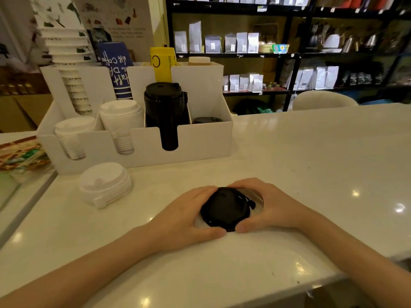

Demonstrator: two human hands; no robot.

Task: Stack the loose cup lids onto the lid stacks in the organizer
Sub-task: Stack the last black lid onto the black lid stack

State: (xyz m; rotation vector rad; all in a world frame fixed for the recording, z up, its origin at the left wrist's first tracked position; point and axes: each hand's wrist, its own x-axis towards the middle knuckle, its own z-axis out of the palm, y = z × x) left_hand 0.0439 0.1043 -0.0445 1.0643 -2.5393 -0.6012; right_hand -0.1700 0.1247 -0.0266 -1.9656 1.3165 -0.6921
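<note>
A small pile of loose black lids (225,207) rests on the white counter, close to me. My left hand (184,216) and my right hand (270,206) cup it from both sides, thumbs at the near edge. A short pile of loose white lids (104,184) lies to the left, untouched. Behind stands the white organizer (200,141). Its front slots hold two white lid stacks (73,135) (121,124), a tall black lid stack (165,112) and a low black lid stack (206,120).
Paper cups (73,85), a blue sleeve stack (116,72) and a yellow pack (162,63) fill the organizer's back slots. Dark shelves with bags (233,42) stand behind the counter. A patterned packet (20,154) lies at far left. The counter edge runs near my right forearm.
</note>
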